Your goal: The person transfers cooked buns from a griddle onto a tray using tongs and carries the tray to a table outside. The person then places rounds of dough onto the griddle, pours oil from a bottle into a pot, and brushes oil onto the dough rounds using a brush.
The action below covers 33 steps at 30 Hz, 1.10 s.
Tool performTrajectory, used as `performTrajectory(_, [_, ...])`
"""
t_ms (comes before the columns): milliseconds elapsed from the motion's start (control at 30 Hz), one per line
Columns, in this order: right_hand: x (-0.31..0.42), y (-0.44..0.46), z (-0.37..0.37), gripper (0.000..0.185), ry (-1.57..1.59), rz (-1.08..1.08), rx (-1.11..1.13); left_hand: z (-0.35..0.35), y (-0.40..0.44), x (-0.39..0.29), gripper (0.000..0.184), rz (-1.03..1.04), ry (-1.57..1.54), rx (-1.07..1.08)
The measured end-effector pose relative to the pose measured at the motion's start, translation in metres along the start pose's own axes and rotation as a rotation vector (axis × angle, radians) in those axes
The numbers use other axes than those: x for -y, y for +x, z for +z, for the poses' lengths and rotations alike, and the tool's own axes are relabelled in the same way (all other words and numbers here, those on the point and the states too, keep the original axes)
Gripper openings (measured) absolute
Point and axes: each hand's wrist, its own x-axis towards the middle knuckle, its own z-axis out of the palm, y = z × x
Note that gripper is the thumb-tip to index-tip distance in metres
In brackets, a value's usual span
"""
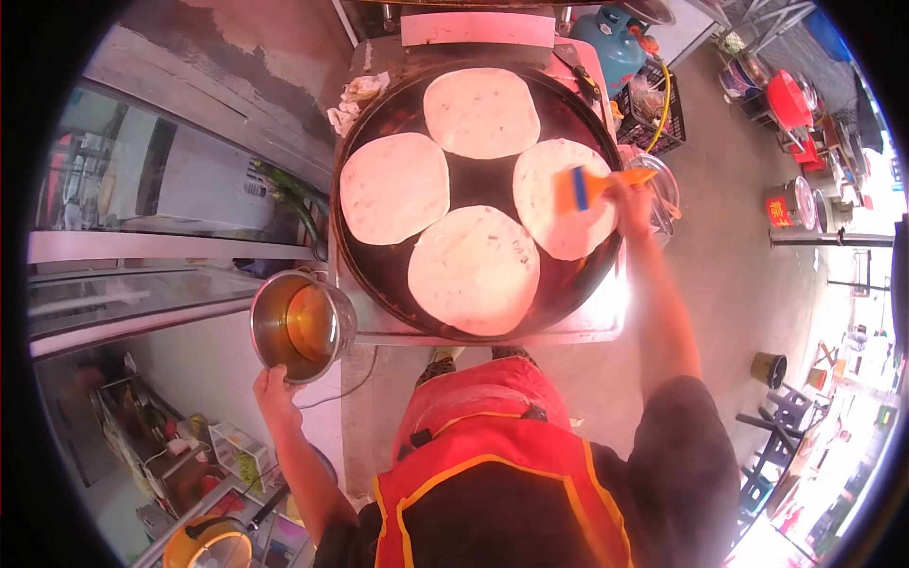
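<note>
Four round flatbreads lie on a large dark griddle pan (481, 180): one at the top (481, 112), one at the left (394, 188), one nearest the body (473, 271) and one at the right (559, 222). My right hand (632, 201) grips an orange-handled brush (595, 186), its blurred bristles over the right flatbread. Whether they touch it is unclear. To the left of the pan, my left hand (275, 386) holds the rim of a metal bowl (270, 327) with yellowish liquid in it.
A blue gas cylinder (611, 45) and a black crate (653, 114) stand beyond the pan at the right. A clear container (665, 189) sits beside the pan's right edge. Crumpled paper (358, 99) lies at the upper left. Glass panels border the left side.
</note>
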Motion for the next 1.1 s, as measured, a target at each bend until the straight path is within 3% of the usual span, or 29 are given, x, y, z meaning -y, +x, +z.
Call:
performTrajectory(67, [0.019,0.039,-0.029,0.021,-0.329,0.016,-0.125,0.016,-0.013,-0.008,0.014,-0.066,-0.048,-0.113])
performTrajectory(167, [0.054,0.058,0.001,0.018,-0.813,-0.232,-0.076,0.023,-0.023,-0.006,0.014,-0.147,-0.092,-0.092])
performTrajectory(200, [0.027,0.066,0.012,0.018,-0.861,-0.538,-0.016,0.026,-0.026,-0.008,0.014,-0.148,-0.091,-0.088])
performTrajectory(233, [0.048,0.040,0.043,0.022,-0.883,-0.404,0.129,0.028,-0.028,-0.009,0.014,-0.149,-0.087,-0.084])
performTrajectory(267, [0.024,0.030,0.058,0.026,-1.059,-0.569,0.246,0.031,-0.031,-0.012,0.014,-0.147,-0.072,-0.091])
performTrajectory(300, [-0.011,0.016,0.067,0.027,-1.192,-0.917,0.379,0.034,-0.034,-0.016,0.014,-0.143,-0.057,-0.098])
performTrajectory(333, [-0.002,-0.021,0.079,0.031,-1.171,-0.991,0.506,0.036,-0.035,-0.018,0.014,-0.139,-0.044,-0.103])
performTrajectory(400, [0.041,-0.087,0.093,0.028,-1.087,-0.761,0.689,0.033,-0.034,-0.014,0.014,-0.161,-0.064,-0.109])
performTrajectory(500, [0.061,-0.113,0.065,0.021,-0.670,-0.236,0.438,0.034,-0.035,-0.015,0.014,-0.163,-0.065,-0.102])
performTrajectory(567, [0.025,-0.061,0.005,0.024,-0.501,0.107,0.282,0.036,-0.039,-0.020,0.014,-0.152,-0.036,-0.131])
performTrajectory(600, [0.028,-0.038,-0.013,0.025,-0.472,0.127,0.155,0.038,-0.041,-0.023,0.014,-0.143,-0.010,-0.158])
performTrajectory(667, [0.053,-0.001,-0.029,0.023,-0.793,-0.117,0.084,0.036,-0.042,-0.020,0.014,-0.144,-0.010,-0.166])
performTrajectory(767, [0.074,0.015,-0.010,0.025,-1.010,-0.588,0.077,0.026,-0.041,-0.010,0.014,-0.166,-0.073,-0.125])
performTrajectory(867, [0.036,-0.019,-0.003,0.030,-1.343,-0.913,0.388,0.024,-0.040,-0.009,0.016,-0.153,-0.109,-0.088])
performTrajectory(933, [0.011,-0.079,0.010,0.033,-1.251,-0.971,0.455,0.021,-0.038,-0.004,0.016,-0.149,-0.127,-0.065])
performTrajectory(1000, [0.029,-0.142,0.036,0.032,-1.139,-0.874,0.614,0.021,-0.039,-0.011,0.016,-0.131,-0.147,-0.029])
performTrajectory(1100, [0.080,-0.169,0.092,0.032,-1.027,-0.756,0.669,0.008,-0.035,0.001,0.016,-0.146,-0.153,-0.013])
